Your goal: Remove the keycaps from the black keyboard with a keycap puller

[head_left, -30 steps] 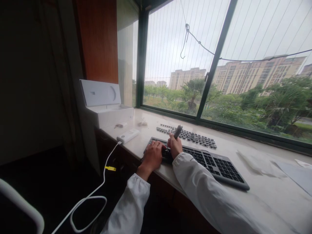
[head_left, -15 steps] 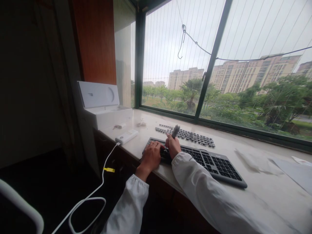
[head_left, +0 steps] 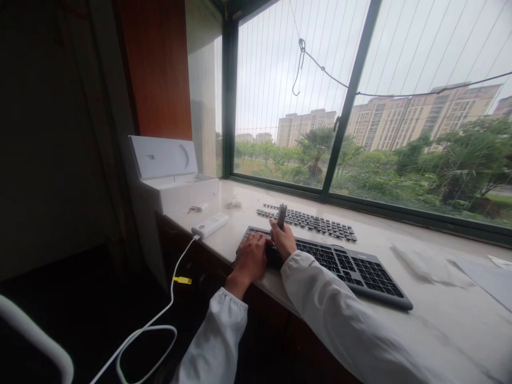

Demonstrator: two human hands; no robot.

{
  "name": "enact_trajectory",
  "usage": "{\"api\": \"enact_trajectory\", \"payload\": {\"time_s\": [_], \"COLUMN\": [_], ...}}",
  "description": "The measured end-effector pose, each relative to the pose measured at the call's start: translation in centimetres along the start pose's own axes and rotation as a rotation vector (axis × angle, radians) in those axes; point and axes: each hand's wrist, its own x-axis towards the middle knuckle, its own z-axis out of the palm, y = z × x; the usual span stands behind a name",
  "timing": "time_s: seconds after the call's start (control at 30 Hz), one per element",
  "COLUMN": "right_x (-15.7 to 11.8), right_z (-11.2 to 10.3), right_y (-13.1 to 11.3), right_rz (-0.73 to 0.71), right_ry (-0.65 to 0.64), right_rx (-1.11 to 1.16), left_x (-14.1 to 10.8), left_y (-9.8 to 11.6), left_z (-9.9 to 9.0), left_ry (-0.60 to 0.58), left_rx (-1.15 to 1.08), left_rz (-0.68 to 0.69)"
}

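A dark grey keyboard (head_left: 360, 272) with its keycaps off lies slanted along the front of the marble sill. Over its left end rests my left hand (head_left: 252, 255), the fingers laid across it and their tips partly hidden. My right hand (head_left: 283, 241) is closed around a dark grey stick-like tool (head_left: 282, 216) held nearly upright, its top poking out above the fist. The tool's lower end is hidden behind the hand, close to the left fingertips. Behind the keyboard, loose dark keycaps (head_left: 316, 223) are laid out in rows.
An open white box (head_left: 182, 194) stands at the left. Near the front edge lies a white power bank (head_left: 210, 225) with a white cable (head_left: 173, 298) hanging down. Clear plastic wrap (head_left: 428, 264) and paper (head_left: 486, 280) lie at the right. A window (head_left: 288, 106) rises behind.
The tool in my right hand has tipped from leaning right to nearly upright. My left hand stays on the keyboard's left end. The whole view has shifted slightly.
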Motion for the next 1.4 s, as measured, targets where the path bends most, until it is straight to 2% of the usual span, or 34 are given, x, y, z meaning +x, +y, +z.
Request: {"api": "enact_trajectory", "payload": {"time_s": [0.23, 0.67, 0.97, 1.13, 1.3, 1.4], "right_x": [-0.42, -0.33, 0.13, -0.04, -0.49, -0.68], "right_z": [-0.23, -0.42, -0.51, -0.53, -0.35, -0.26], "right_y": [-0.78, -0.18, 0.03, -0.26, -0.42, -0.35], "right_rz": [0.064, -0.029, 0.104, 0.064, -0.090, -0.120], "right_ry": [-0.016, 0.014, 0.021, 0.011, -0.025, -0.044], "right_rx": [0.310, 0.149, 0.416, 0.332, 0.012, -0.059], "left_x": [0.07, 0.08, 0.02, 0.02, 0.03, 0.01], "left_y": [0.10, 0.25, 0.23, 0.21, 0.22, 0.20], "left_z": [-0.08, -0.27, -0.26, -0.29, -0.29, -0.31], "left_ry": [-0.005, -0.037, -0.029, -0.015, -0.036, -0.030], "left_rx": [-0.017, -0.010, -0.012, -0.024, -0.011, -0.012], "left_rz": [-0.006, -0.025, -0.024, -0.019, -0.025, -0.010]}}
